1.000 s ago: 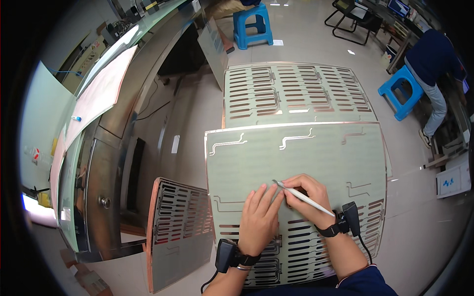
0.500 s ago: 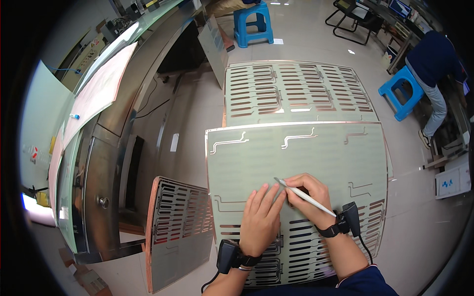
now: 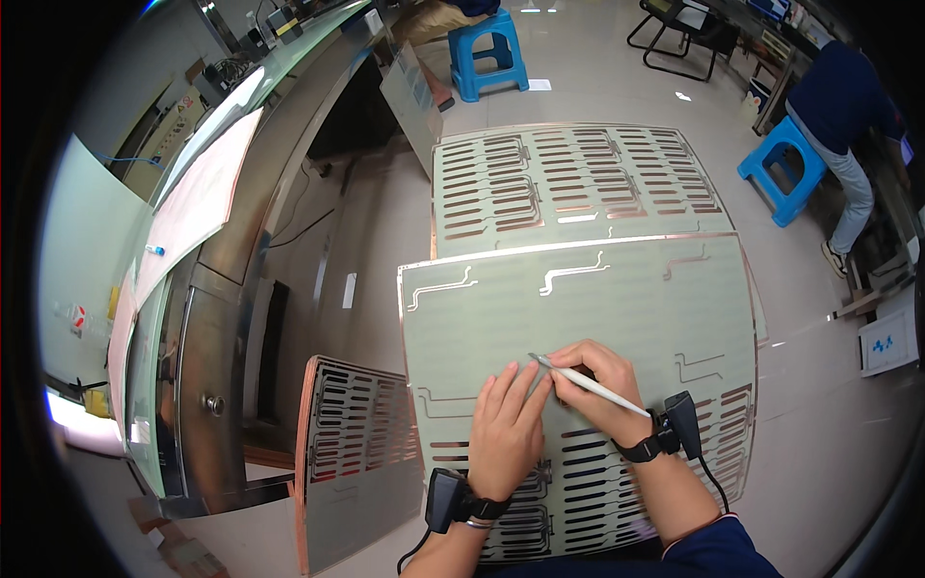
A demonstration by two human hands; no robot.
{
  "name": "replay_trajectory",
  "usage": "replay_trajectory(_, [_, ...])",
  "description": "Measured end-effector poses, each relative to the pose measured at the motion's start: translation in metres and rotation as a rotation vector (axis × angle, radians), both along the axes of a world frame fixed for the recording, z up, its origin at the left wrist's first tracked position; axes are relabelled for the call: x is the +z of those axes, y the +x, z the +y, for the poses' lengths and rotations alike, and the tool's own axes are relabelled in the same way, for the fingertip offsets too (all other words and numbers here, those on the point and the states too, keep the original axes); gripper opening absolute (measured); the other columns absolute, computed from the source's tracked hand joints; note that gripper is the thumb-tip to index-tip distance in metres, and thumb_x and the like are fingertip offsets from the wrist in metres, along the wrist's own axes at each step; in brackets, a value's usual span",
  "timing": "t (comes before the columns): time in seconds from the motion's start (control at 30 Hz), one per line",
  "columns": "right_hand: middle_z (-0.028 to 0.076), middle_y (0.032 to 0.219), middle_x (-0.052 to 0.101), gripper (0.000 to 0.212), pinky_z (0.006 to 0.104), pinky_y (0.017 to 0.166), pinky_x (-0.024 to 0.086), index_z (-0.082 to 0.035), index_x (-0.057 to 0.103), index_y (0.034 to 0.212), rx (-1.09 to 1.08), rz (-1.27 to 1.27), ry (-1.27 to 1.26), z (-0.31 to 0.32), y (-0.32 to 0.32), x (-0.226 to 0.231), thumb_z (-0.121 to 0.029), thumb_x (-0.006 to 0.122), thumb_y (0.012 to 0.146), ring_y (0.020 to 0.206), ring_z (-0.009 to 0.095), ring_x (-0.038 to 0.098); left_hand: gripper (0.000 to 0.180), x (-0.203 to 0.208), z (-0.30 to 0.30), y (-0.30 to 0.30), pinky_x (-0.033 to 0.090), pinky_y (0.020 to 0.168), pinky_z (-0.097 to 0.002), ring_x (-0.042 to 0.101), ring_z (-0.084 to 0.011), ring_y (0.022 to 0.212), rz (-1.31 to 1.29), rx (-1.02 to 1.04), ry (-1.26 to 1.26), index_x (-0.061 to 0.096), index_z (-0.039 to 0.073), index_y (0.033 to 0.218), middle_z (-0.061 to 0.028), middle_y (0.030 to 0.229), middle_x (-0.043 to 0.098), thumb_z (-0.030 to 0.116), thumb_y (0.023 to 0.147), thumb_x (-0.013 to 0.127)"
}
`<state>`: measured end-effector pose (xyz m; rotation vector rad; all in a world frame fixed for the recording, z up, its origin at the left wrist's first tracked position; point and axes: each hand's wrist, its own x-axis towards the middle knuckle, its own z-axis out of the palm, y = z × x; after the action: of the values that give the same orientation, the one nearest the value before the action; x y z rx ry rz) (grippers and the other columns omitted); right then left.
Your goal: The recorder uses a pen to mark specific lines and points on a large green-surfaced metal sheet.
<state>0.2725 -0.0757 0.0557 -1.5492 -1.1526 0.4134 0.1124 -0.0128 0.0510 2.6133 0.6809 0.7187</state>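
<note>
A large pale green sheet [image 3: 617, 299] with copper-coloured slot traces lies in front of me, its lower part showing rows of dark slots. My right hand [image 3: 602, 385] grips a thin white pen-like tool [image 3: 578, 379], its tip touching the sheet near the middle. My left hand [image 3: 506, 429] lies flat on the sheet beside the tip, fingers pressing down. Both wrists carry black strapped devices with cables.
A second slotted sheet [image 3: 568, 178] lies beyond the near one, a third [image 3: 356, 443] leans at lower left. A steel cabinet [image 3: 222, 318] runs along the left. Two blue stools [image 3: 487, 48] [image 3: 785, 169] stand on the floor; a person in dark blue [image 3: 848, 116] stands at upper right.
</note>
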Motion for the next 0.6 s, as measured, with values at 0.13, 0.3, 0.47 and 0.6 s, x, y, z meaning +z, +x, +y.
replay_trajectory(0.13, [0.010,0.096,0.072,0.014,0.0298,0.069,0.056,-0.002,0.068,0.098,-0.006,-0.002,0.015,0.001,0.000,-0.002,-0.003,0.070,0.084,0.080,0.021,0.070,0.045,0.000,0.000,0.001,0.040,0.110,-0.0523,0.051,-0.0354,0.132,0.003,0.000,0.014,0.065,0.005,0.127,-0.0133,0.137,0.058,-0.002,0.082,0.062])
replay_trajectory(0.3, [0.010,0.097,0.072,0.013,0.0294,0.068,0.056,-0.001,0.068,0.098,-0.007,0.005,0.009,0.001,-0.002,-0.003,-0.003,0.070,0.085,0.080,0.021,0.069,0.045,0.000,0.000,0.000,0.040,0.110,-0.0524,0.050,-0.0349,0.133,0.007,0.001,0.010,0.065,0.004,0.126,-0.0129,0.138,0.057,-0.002,0.082,0.062])
replay_trajectory(0.47, [0.011,0.098,0.072,0.013,0.0291,0.070,0.056,-0.001,0.068,0.098,-0.011,0.027,0.033,-0.002,-0.002,-0.007,-0.003,0.070,0.086,0.081,0.021,0.070,0.047,-0.003,-0.002,-0.001,0.038,0.112,-0.0532,0.049,-0.0350,0.134,0.021,-0.006,0.004,0.063,0.005,0.129,-0.0128,0.140,0.057,-0.001,0.083,0.062])
replay_trajectory(0.6, [0.011,0.103,0.072,0.011,0.0281,0.075,0.057,-0.001,0.066,0.103,-0.222,0.330,0.256,-0.005,0.002,-0.011,-0.001,0.067,0.091,0.088,0.016,0.070,0.055,0.001,-0.017,0.020,0.034,0.115,-0.0545,0.042,-0.0313,0.142,0.259,-0.140,0.075,0.053,0.010,0.143,-0.0099,0.151,0.047,0.015,0.090,0.064])
